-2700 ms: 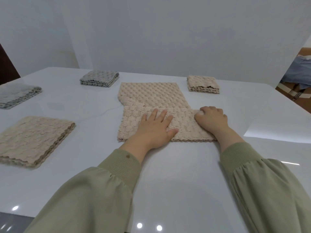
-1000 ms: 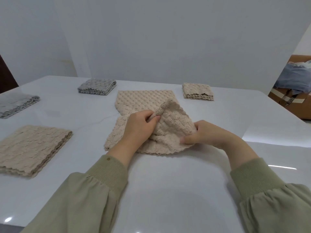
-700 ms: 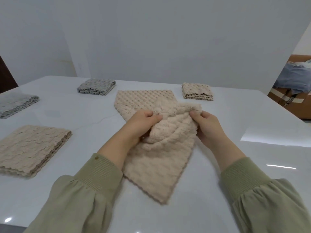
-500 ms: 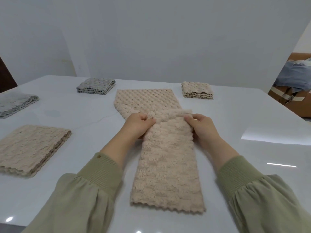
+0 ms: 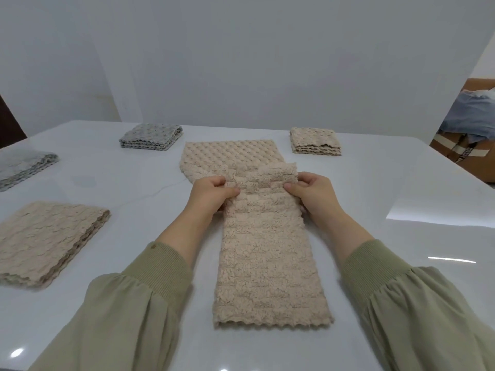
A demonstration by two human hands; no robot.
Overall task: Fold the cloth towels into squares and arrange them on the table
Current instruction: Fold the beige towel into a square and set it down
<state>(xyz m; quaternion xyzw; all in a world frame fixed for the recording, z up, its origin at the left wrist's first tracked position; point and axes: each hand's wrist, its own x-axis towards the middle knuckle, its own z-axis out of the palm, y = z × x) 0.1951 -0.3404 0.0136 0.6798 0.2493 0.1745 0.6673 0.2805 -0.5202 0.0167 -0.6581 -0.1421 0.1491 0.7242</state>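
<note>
Olive-green sleeves point(image 5: 139, 311), puffed; ribbed cuffs point(image 5: 166, 266); bare hands point(image 5: 211, 192)

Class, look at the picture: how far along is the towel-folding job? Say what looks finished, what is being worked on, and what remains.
Done: a small grey folded towel square and a small beige folded square sit at the far side of the white table. In hand: the left hand and right hand pinch the far end of a long beige fleecy towel strip. Left: that strip, the flat beige waffle towel behind it, and larger folded piles at left.
</note>
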